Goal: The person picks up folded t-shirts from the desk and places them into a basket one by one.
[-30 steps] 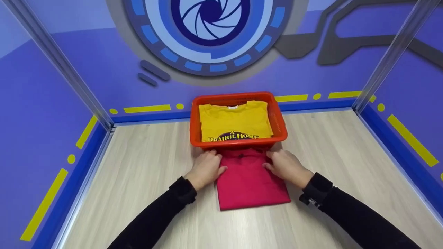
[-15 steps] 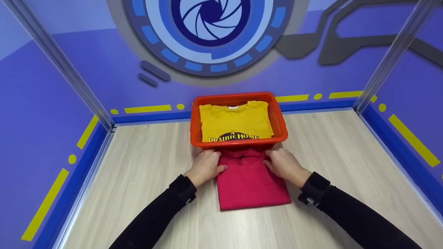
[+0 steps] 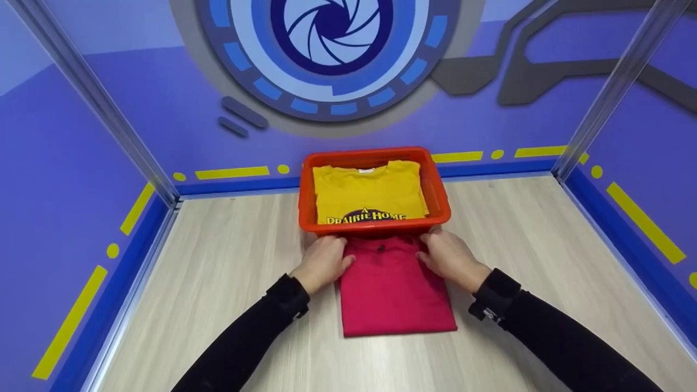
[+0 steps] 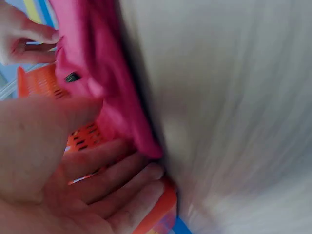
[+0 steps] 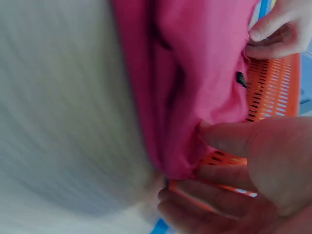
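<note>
A folded red T-shirt lies on the table with its collar end against the front of an orange basket. My left hand pinches the shirt's far left corner, its thumb on top. At the far right corner my right hand grips the cloth the same way. Both wrist views show the collar end bunched a little between thumb and fingers, with a small dark tag at the neck. Inside the basket rests a folded yellow T-shirt with printed lettering.
The basket stands near the blue back wall of the booth. Blue side panels with metal corner posts flank the pale wooden table. Bare tabletop shows on both sides of the basket.
Both hands keep their hold at the shirt's far corners. The shirt's near edge has shifted slightly toward me and looks straighter. The basket stays where it was.
</note>
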### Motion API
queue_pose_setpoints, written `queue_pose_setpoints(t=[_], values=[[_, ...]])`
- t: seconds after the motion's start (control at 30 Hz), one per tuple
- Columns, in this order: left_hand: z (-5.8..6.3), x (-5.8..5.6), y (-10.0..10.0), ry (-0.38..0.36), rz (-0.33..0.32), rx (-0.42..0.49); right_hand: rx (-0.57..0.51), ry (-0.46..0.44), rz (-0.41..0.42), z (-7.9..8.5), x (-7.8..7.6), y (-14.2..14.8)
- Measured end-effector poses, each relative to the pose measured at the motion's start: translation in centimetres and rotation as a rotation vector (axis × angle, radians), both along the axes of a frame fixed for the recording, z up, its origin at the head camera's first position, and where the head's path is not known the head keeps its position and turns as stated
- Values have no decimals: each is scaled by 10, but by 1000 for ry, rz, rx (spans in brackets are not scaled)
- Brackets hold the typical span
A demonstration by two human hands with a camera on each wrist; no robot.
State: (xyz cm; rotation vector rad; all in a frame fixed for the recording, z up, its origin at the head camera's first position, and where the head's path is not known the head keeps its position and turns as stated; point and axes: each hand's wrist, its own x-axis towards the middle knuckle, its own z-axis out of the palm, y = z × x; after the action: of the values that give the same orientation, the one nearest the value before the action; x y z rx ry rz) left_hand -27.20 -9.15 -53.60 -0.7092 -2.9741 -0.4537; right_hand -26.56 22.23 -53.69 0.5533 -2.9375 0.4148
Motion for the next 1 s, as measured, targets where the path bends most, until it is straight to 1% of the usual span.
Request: queue_pose_setpoints(t=[0.07, 0.17, 0.33, 0.5, 0.57, 0.67, 0.77, 0.83, 0.93, 1.0], values=[[-3, -1, 2, 6, -11, 4, -11, -1, 20, -5, -1, 0], [-6, -4, 3, -3, -25, 10, -25, 11, 39, -8, -4, -1], [-3, -7, 4, -17, -20, 19, -36, 33, 46, -8, -5, -3], [-4, -4, 6, 31, -18, 7, -17, 43, 28, -10, -3, -3], [-6, -4, 7, 51, -25, 4, -18, 47, 33, -10, -4, -3], [-7, -4, 8, 57, -31, 9, -31, 57, 56, -10, -5, -4], [-6, -5, 9, 52, -31, 29, -47, 68, 91, -11, -7, -6], [-7, -6, 9, 51, -43, 47, -57, 72, 106, -11, -7, -7], [-8, -6, 10, 31, -70, 71, -77, 56, 104, -12, -7, -7], [-9, -6, 11, 3, -70, 84, -81, 38, 99, -13, -7, -7]])
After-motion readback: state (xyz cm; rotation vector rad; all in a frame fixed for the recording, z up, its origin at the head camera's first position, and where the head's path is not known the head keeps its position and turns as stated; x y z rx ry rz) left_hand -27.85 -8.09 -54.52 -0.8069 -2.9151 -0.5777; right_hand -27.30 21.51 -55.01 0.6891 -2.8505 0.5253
